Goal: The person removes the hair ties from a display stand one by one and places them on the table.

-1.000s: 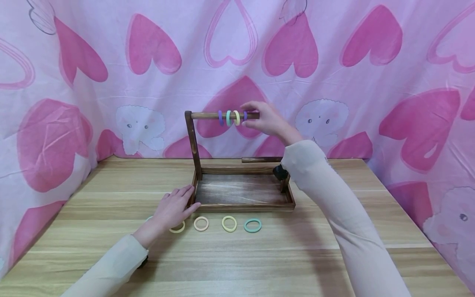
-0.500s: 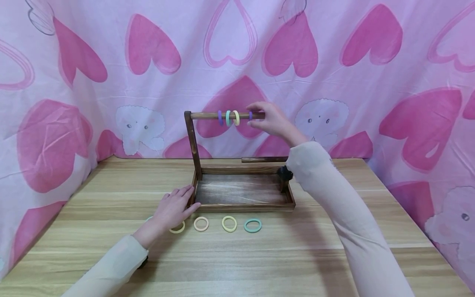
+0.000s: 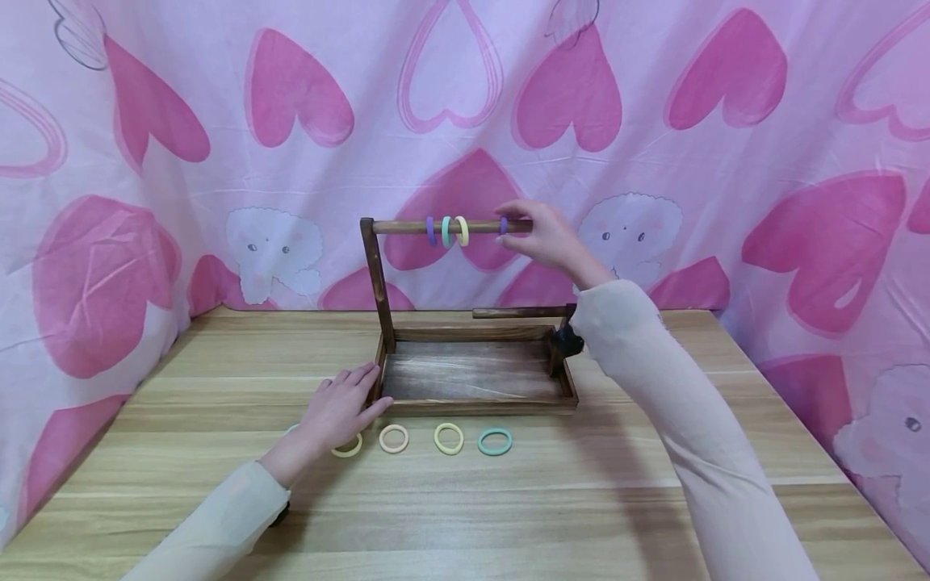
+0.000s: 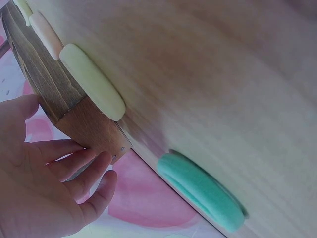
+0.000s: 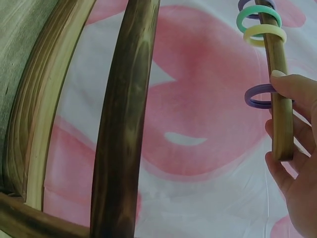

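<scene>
My right hand [image 3: 541, 234] pinches a purple ring [image 3: 504, 227] between thumb and fingers, near the free end of the upper wooden bar [image 3: 400, 227]. The bar still passes through this ring in the right wrist view. Farther left on the bar hang another purple ring [image 3: 431, 231], a mint green ring [image 3: 446, 231] and a pale yellow ring [image 3: 462, 231]. My left hand [image 3: 337, 410], fingers loosely extended, rests at the left front corner of the wooden tray base [image 3: 479, 406]. Close to it in the left wrist view lie a yellow ring [image 4: 92, 82] and a green ring [image 4: 200, 191].
In front of the tray, a peach ring [image 3: 394, 451], a yellow ring [image 3: 449, 452] and a green ring [image 3: 495, 453] lie on the wooden table [image 3: 465, 516]. A lower bar [image 3: 516, 312] juts left from the right post. A heart-patterned cloth [image 3: 291, 89] hangs behind.
My right hand has slid the pinched purple ring rightward along the upper bar, away from the other hanging rings. The left hand has stayed at the tray corner.
</scene>
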Motion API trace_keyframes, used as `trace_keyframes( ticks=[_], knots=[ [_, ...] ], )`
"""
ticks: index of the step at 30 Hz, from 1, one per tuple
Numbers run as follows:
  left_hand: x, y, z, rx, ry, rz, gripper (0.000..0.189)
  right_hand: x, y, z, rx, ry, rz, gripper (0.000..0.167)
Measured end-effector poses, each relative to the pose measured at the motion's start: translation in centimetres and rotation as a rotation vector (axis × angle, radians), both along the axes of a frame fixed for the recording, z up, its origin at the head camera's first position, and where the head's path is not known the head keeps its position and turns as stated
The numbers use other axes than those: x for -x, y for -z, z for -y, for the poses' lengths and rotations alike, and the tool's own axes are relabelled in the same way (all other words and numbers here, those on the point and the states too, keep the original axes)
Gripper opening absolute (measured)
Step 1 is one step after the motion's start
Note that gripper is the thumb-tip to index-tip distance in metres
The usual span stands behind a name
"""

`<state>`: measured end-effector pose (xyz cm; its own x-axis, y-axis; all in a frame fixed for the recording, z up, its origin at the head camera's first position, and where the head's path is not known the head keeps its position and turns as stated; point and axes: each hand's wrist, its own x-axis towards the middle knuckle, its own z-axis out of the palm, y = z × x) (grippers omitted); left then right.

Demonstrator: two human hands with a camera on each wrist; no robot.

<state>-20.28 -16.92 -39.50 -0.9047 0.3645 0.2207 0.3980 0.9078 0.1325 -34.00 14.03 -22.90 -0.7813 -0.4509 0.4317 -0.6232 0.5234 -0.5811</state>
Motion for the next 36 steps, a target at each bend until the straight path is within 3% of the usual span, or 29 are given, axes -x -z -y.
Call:
trace_keyframes(
  ticks=[24,36],
  knots=[
    [0.0,0.0,0.0,-0.002,-0.006,0.005,0.059,-0.2,0.5,-2.5,-0.008,0.097,-0.089,0.04],
    [0.0,0.1,0.0,0.002,-0.002,-0.005,0.059,-0.1,0.7,-3.7,0.007,0.122,-0.079,0.043]
  ],
)
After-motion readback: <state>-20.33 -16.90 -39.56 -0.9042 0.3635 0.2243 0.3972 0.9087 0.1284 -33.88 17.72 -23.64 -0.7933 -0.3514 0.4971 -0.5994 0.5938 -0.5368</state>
